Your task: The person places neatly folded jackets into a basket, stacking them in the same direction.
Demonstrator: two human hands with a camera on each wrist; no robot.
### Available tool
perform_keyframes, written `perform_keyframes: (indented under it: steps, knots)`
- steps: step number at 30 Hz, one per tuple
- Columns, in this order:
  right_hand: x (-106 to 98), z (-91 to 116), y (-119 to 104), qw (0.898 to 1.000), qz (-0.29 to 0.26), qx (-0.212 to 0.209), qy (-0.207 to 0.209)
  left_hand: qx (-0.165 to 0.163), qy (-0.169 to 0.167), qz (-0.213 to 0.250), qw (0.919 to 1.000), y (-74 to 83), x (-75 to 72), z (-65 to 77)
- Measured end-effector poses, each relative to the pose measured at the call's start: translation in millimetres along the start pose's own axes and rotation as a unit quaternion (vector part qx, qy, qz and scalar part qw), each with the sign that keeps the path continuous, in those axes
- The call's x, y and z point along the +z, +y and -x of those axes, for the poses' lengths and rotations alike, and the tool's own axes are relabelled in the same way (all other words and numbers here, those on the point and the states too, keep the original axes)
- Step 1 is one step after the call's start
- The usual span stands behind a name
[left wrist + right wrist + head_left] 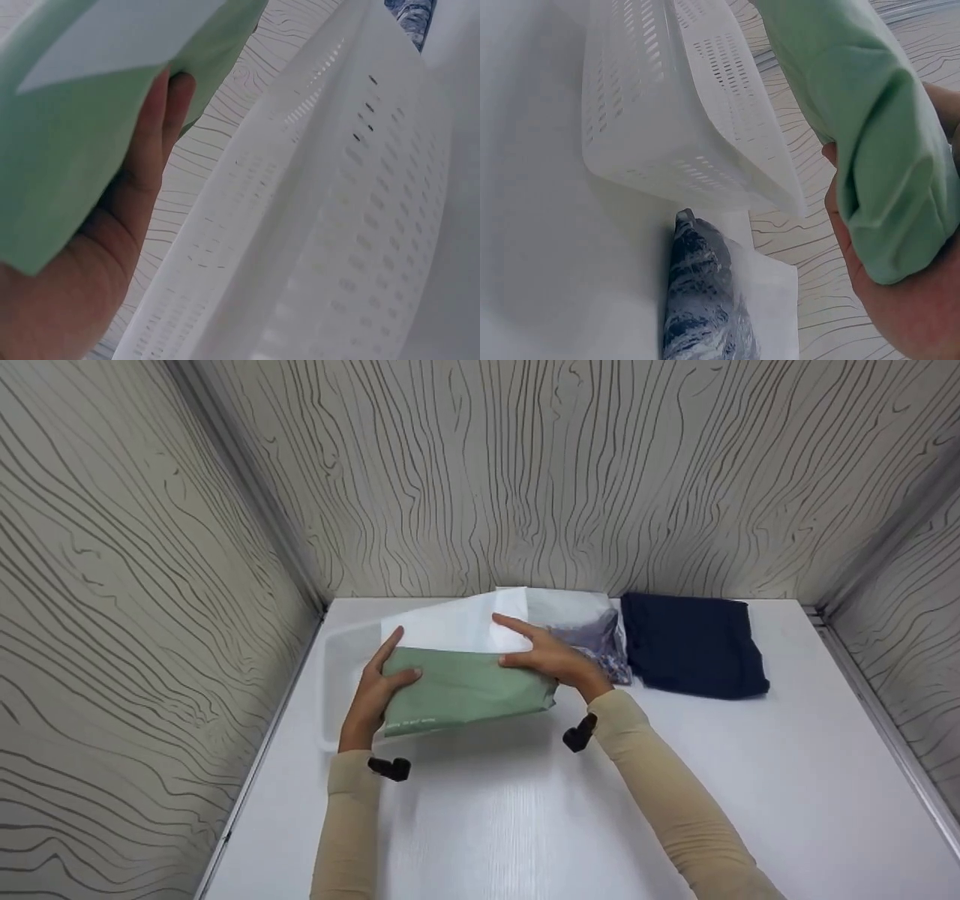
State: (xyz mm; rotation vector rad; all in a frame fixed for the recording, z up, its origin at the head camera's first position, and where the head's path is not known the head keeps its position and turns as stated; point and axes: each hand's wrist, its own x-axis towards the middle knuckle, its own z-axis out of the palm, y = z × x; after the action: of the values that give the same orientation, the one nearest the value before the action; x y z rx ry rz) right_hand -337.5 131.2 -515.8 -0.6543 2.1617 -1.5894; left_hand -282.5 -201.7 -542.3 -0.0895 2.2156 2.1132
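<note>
A soft green package with a white panel [465,686] is held up between both hands, over a white perforated plastic basket [335,682]. My left hand [367,694] grips its left end, thumb on the green face and one finger reaching along the white part. At the opposite end my right hand [559,660] holds the package, with thumb and index finger lying across its upper face. The right wrist view shows the package's rounded, creased green end [892,180] in the palm. Much of the basket is hidden behind the package in the head view.
Behind the right hand lies a clear plastic bag [589,619] with dark blue and multicoloured contents, close to the basket. Farther right is a folded navy cloth [694,645]. Wood-patterned panels [525,472] rise at the back and sides of the white table [495,840].
</note>
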Motion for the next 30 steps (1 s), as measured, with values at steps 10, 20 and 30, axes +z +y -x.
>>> perform_keyframes:
  steps: [10,20,30]
  knots:
    - [10.5,-11.8,-3.1,1.0,0.001,0.002,-0.009,0.008,0.001,0.007,0.9999,-2.9,-15.5,1.8]
    - [20.6,-23.4,-5.3,1.0,0.002,-0.003,-0.021,0.007,0.006,0.004,0.9999,-7.9,-29.9,-0.9]
    - [32.9,-35.9,-6.6,1.0,0.018,0.002,-0.019,0.007,0.012,-0.01,0.9999,-10.6,-44.5,-0.5]
